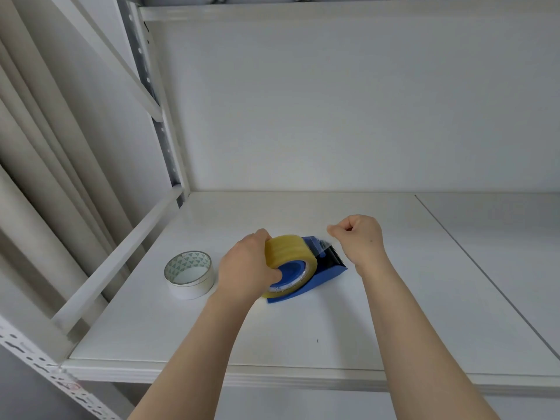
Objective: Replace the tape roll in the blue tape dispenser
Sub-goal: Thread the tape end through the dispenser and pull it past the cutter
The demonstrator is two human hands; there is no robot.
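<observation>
A blue tape dispenser [322, 275] lies on the white shelf [272, 338], its toothed cutter pointing right. A yellowish clear tape roll [288, 250] sits on the dispenser's blue hub. My left hand [247, 269] grips this roll from the left, thumb at the hub. My right hand [360, 241] hovers just right of the cutter, fingers pinched; a thin clear tape strip seems to stretch from the roll over the cutter toward those fingers. A white tape roll [189, 274] with a green-patterned core lies flat to the left.
A white rail [121, 256] and a perforated metal upright [157, 116] bound the shelf on the left. The back wall stands behind. A seam [472, 259] splits the shelf boards at the right. The front edge is near my forearms.
</observation>
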